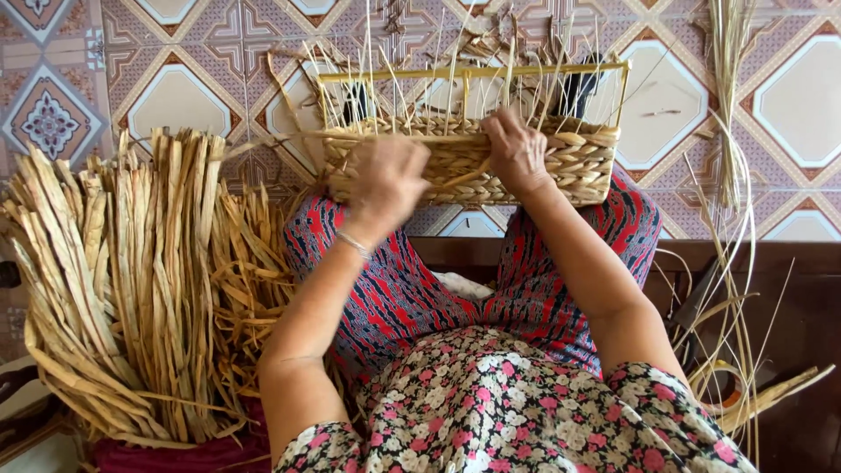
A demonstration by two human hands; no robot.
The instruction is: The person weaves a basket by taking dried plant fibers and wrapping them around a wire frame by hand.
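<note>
Head view: a half-woven basket (464, 162) rests on the person's knees, braced there so both hands can work its near wall. The right hand (517, 153) grips the woven rim, steadying it. The left hand (385, 184) is clenched (blurred) around a fibre strand (263, 144) running to the weave. Dried fibre strips (131, 280) lie bundled at the left, within reach, over the tiled floor (788, 96).
</note>
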